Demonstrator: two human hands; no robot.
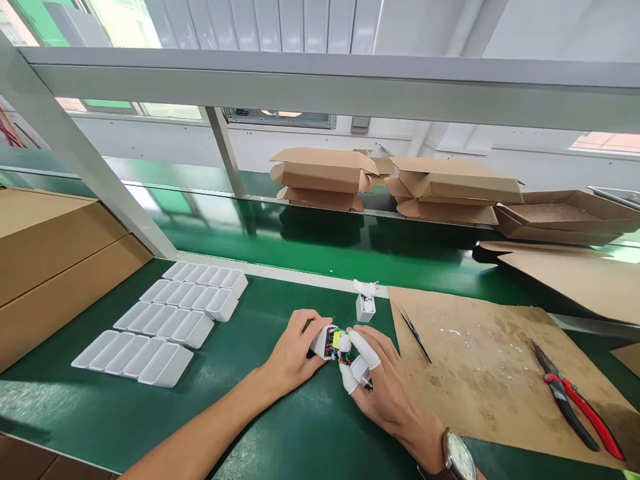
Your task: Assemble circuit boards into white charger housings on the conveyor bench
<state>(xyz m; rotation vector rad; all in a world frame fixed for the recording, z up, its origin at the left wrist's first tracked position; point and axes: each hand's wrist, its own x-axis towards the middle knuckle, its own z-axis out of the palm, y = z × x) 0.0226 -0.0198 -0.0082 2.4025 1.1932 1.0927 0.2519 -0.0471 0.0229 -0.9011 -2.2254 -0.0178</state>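
A white plastic housing (321,342) is pinched between the thumb and fingers of my left hand (298,345). My right hand (379,373), with white covers on its thumb and a finger, grips a small circuit board (342,343) with a yellow part and other components. One end of the board meets the open end of the housing; how deep it sits is hard to tell. A white block is partly hidden under the right fingers. Behind my hands stands a small white box (365,307) with white pieces on top.
Rows of white housings (165,363) lie at the left, beside a big cardboard box (55,267). On the right, a brown board (465,373) holds tweezers (415,333) and red-black pliers (570,393). Cardboard boxes (325,170) stand behind, below a metal beam (320,90).
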